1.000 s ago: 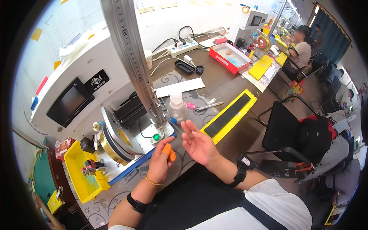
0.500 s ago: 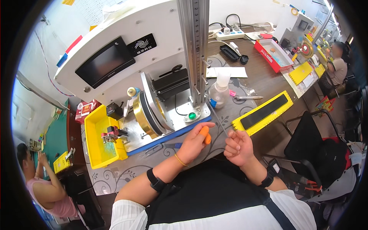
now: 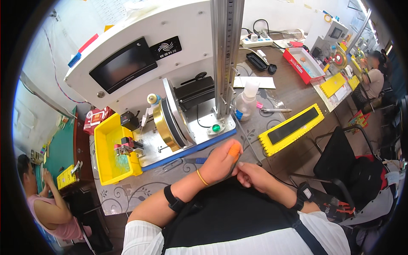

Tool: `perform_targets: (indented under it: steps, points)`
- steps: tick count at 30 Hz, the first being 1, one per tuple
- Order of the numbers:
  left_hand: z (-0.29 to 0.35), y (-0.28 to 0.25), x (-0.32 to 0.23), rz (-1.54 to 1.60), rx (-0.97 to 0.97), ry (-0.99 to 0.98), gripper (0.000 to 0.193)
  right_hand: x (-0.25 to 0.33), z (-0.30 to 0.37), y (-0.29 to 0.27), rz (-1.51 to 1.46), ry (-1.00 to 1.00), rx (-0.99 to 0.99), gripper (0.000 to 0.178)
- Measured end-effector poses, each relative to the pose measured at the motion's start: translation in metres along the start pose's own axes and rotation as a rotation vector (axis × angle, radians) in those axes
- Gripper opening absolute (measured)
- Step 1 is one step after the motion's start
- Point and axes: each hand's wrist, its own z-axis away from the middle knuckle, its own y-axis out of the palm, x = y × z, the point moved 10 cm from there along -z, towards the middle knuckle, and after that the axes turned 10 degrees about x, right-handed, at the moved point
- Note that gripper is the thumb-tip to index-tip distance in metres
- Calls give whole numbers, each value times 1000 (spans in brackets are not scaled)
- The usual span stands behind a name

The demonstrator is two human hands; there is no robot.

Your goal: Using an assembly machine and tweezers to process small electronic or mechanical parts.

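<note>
In front of my black apron, my left hand (image 3: 219,163) is closed, with orange covers (image 3: 234,150), like finger cots, on its fingertips. My right hand (image 3: 253,176) is pinched close against it, its fingertips meeting the left fingers. A thin dark piece (image 3: 235,166) shows between the hands; its kind cannot be made out. Beyond them stands a bench machine with a gold-rimmed wheel (image 3: 165,127) on a metal base plate (image 3: 193,142). On the table, just short of the machine's blue edge, lies a tool with a blue handle (image 3: 199,160).
A yellow bin (image 3: 102,148) is left of the wheel. To the right are a clear bottle (image 3: 245,102), a pen (image 3: 276,110), a yellow tray with a black strip (image 3: 293,125) and a red box (image 3: 304,63). A black chair (image 3: 340,148) stands right. Co-workers sit far left and far right.
My right hand has come left and down to meet the left hand. The left hand has turned, with its fingers curled in closer. The view has shifted slightly.
</note>
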Motion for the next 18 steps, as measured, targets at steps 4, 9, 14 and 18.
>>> perform_targets:
  steps: [4, 9, 14, 18]
  points:
    - [10, -8, -4, -335, -116, 67, 22, 108, 59, 8, 1254, -548, -472, 23]
    - [1, -12, 5, -433, -137, 3, 21, 179, 42, -9, 791, -647, -590, 38]
    - [1, -8, 12, -445, -122, -111, 23, 186, -5, 14, 437, -561, -307, 37]
    - [10, -18, 14, -511, -121, -147, 20, 170, -20, -15, 100, -632, -325, 29]
